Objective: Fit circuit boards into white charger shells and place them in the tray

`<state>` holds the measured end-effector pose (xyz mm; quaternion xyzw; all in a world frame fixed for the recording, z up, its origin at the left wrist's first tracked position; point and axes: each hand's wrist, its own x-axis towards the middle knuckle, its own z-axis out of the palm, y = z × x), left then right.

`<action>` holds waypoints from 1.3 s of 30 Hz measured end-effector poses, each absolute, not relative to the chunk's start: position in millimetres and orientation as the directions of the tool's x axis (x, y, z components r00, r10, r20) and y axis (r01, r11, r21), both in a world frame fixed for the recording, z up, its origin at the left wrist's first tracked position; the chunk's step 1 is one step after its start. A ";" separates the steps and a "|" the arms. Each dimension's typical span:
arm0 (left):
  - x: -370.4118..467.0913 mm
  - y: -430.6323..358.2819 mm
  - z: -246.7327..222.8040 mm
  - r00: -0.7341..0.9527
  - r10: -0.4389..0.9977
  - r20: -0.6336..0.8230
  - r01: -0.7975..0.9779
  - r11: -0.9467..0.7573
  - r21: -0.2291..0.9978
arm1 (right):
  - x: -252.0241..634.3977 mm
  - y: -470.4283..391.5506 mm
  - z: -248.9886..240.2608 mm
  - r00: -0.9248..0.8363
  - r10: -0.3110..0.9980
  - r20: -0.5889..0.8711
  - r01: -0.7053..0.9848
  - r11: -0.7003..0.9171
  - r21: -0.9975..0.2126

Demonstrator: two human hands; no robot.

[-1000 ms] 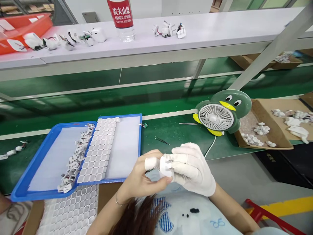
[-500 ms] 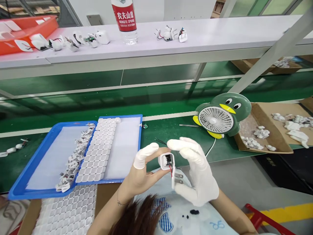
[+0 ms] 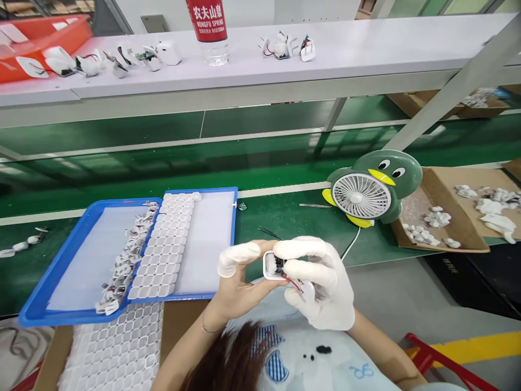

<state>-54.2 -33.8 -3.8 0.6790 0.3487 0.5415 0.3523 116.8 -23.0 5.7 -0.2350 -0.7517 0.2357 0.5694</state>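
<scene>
Between the thumb and fingers of my left hand (image 3: pixel 237 282), which wears a white finger cot, sits a white charger housing (image 3: pixel 267 267). Its open side faces up, showing a dark circuit part inside. My right hand (image 3: pixel 331 288), in a white glove, is closed over the housing's right side. Two gloved fingers reach across the opening, while the thumb and fingers hold the white plug cover (image 3: pixel 308 292) beside it. Red and black wires (image 3: pixel 291 281) run from housing to cover. The cover's metal prongs are hidden by the glove.
Blue trays (image 3: pixel 69 255) on the left carry rows of white housings (image 3: pixel 160 250) and wired plug parts (image 3: pixel 126 260). A green penguin fan (image 3: pixel 366 187) stands to the right, near a cardboard box (image 3: pixel 459 239) of small white parts. A bottle (image 3: pixel 209 32) stands on the shelf.
My right hand has moved left onto the housing, its fingers now over the opening. The plug cover has turned, and its prongs, visible before, are now hidden.
</scene>
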 end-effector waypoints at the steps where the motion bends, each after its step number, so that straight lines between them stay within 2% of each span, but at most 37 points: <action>1: -53.9 -33.3 -4.1 0.170 0.841 0.514 0.055 -0.529 0.847 | 116.3 -22.9 6.8 -0.248 0.615 0.748 0.086 0.783 -0.616; 4: -53.3 -31.4 -4.6 0.170 0.806 0.567 -0.008 -0.574 0.819 | 114.4 -22.7 9.0 -0.269 0.601 0.753 0.074 0.792 -0.606; 9: -54.1 -30.5 -3.5 0.182 0.826 0.533 0.016 -0.545 0.838 | 112.5 -23.7 7.2 -0.260 0.619 0.741 0.003 0.768 -0.640; 13: -54.8 -31.2 -0.5 0.229 0.814 0.533 0.046 -0.556 0.830 | 113.3 -25.3 4.9 -0.264 0.635 0.726 0.050 0.761 -0.647; 19: -51.4 -34.0 -0.9 0.199 0.839 0.506 -0.022 -0.512 0.859 | 113.5 -25.8 3.0 -0.253 0.630 0.734 0.023 0.763 -0.646; 25: -53.8 -33.7 2.5 0.290 0.821 0.492 0.085 -0.534 0.841 | 114.1 -26.2 5.8 -0.272 0.625 0.732 0.032 0.766 -0.642; 30: -54.6 -35.2 4.6 0.307 0.872 0.382 0.191 -0.450 0.872 | 116.6 -28.0 4.5 -0.261 0.628 0.733 0.042 0.766 -0.641; 32: -53.8 -35.1 3.5 0.301 0.855 0.422 0.199 -0.490 0.849 | 118.1 -29.2 4.4 -0.250 0.638 0.728 0.059 0.761 -0.646; 36: -52.9 -32.8 -0.1 0.266 0.744 0.614 0.153 -0.661 0.735 | 121.0 -31.2 4.9 -0.226 0.656 0.720 0.058 0.747 -0.663; 39: -51.6 -32.2 -2.7 0.270 0.707 0.654 0.182 -0.704 0.686 | 122.0 -31.6 2.1 -0.250 0.663 0.705 0.057 0.737 -0.673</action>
